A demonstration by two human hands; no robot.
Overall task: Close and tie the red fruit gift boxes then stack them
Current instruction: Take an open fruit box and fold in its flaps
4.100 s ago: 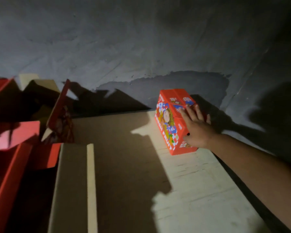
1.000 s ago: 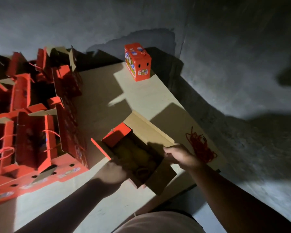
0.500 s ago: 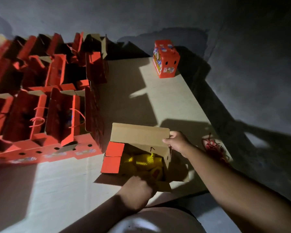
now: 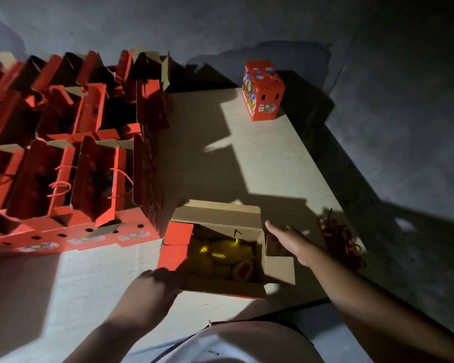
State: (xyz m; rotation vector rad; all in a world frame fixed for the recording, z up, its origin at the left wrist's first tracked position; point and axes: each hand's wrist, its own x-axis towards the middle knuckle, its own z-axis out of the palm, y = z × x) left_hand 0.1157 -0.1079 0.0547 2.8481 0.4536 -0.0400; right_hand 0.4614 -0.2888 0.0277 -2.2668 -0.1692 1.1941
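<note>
Open red box (image 4: 220, 247) of yellow fruit nearby, closed box (image 4: 263, 91) upright far off

Dim scene, one hard light from behind and above the camera. Lit patches on the bench (image 4: 268, 163), the rest falls off to near black. Sharp-edged shadows run across it. The left hand (image 4: 155, 284) is mostly in shadow, with soft edges. Open boxes (image 4: 71, 163) at far left smear with motion blur. Wide-angle bending at the frame edges. No glare.

Red open box (image 4: 177, 243) with brown flaps (yellow fruit (image 4: 222, 260) inside); closed box (image 4: 262, 91) red with checkered print.
</note>
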